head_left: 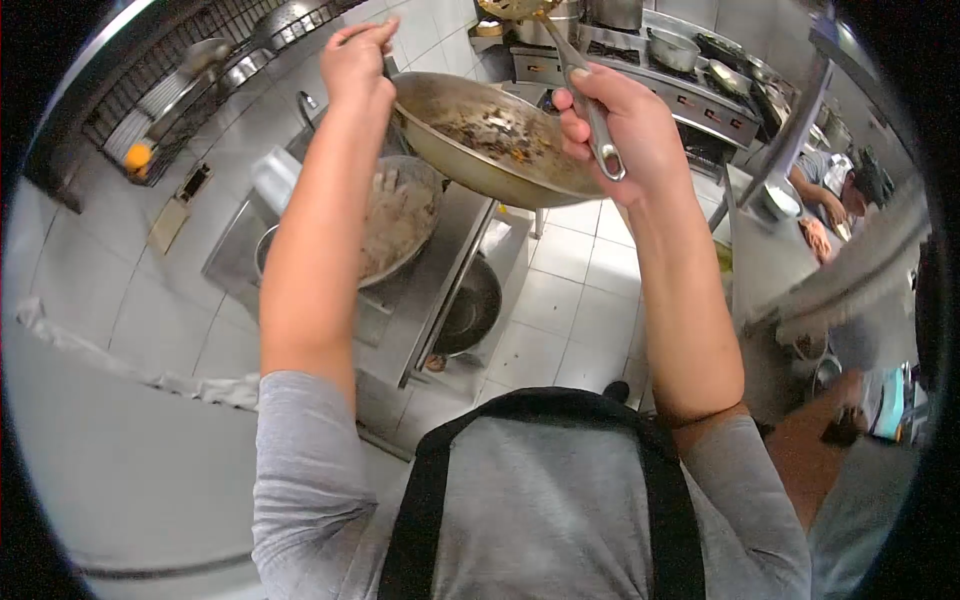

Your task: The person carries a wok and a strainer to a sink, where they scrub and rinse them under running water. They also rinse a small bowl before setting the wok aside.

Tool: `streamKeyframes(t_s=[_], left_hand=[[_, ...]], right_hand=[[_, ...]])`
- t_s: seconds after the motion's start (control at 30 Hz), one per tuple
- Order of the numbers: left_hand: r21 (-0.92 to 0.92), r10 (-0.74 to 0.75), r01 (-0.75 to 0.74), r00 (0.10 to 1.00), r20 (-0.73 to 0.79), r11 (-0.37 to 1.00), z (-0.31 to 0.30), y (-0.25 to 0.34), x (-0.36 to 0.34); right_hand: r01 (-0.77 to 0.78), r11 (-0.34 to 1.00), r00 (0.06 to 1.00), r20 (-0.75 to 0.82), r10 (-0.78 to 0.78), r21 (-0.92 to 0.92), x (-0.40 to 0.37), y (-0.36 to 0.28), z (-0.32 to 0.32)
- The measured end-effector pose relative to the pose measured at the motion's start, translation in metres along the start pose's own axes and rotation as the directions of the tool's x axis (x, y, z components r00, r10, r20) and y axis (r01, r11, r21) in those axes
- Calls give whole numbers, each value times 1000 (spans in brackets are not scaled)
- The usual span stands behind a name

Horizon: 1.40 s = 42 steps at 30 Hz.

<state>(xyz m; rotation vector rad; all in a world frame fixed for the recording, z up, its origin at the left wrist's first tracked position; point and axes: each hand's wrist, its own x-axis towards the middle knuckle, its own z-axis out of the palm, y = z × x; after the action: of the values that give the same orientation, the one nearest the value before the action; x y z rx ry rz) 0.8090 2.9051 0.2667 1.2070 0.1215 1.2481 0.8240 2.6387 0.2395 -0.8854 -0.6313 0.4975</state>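
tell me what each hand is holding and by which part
The left hand grips the pan at its far rim; any handle there is hidden. The right hand grips a metal utensil by the end of its long handle.

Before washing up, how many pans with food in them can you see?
2. The tilted pan with dark scraps, gripped by the left hand; the wide pan of pale food on the steel counter beneath. Pans on the far stove are too small to judge.

place: commercial kitchen | signs: steel range (690,85) carrying pots and pans | white-tiled wall (90,290) and floor (585,310) | steel desk (440,270) | wire rack (190,70) of utensils | co-worker (850,190) at another station
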Motion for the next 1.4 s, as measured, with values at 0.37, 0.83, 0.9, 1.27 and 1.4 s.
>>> streamKeyframes(t_s=[0.37,0.83,0.9,1.27,1.4], left_hand=[[211,101,-55,971,-218,976,-31,-138,174],[488,72,416,700,-711,767,-92,-313,261],[490,137,436,626,-768,755,-105,-333,262],[486,350,459,352,-868,744,-125,-419,208],[421,290,422,341,-894,803,-121,-431,164]], right_hand=[[-228,970,967,95,236,-89,207,88,-88],[-675,666,619,246,746,-319,439,221,-169],[-653,627,570,269,776,-425,467,243,-176],[49,443,277,438,855,-895,608,399,-194],[372,407,246,511,823,-834,618,435,-187]])
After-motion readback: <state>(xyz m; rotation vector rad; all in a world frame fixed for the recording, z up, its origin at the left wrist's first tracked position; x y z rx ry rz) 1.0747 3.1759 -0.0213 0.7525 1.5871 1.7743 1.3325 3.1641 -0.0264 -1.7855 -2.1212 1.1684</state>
